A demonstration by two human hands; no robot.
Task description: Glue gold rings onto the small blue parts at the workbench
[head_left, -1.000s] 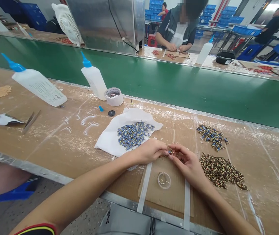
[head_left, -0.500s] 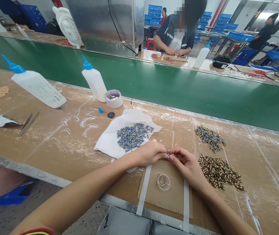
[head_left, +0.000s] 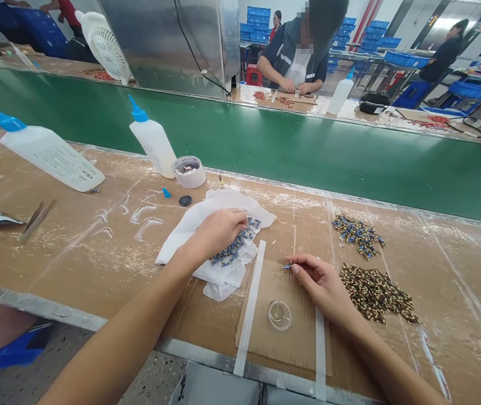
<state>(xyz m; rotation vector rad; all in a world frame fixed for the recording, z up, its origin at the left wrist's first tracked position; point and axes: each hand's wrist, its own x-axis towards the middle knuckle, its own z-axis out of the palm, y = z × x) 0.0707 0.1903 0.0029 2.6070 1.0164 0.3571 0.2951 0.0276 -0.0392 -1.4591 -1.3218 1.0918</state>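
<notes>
My left hand rests on a heap of small blue parts lying on a white cloth, its fingers curled down into the heap. What they grip, if anything, is hidden. My right hand lies on a taped cardboard pad and pinches one small blue and gold part at its fingertips. A little clear cap sits on the pad just below that hand. To the right lie a dark brown pile of parts and a smaller blue and gold pile.
Two white squeeze bottles with blue nozzles, a tape roll and tweezers lie to the left. A green conveyor belt runs behind the bench. Across it a person works; a fan stands far left.
My left hand has left the right hand and moved up and left onto the blue heap on the cloth. The right hand stays put, still pinching the small part.
</notes>
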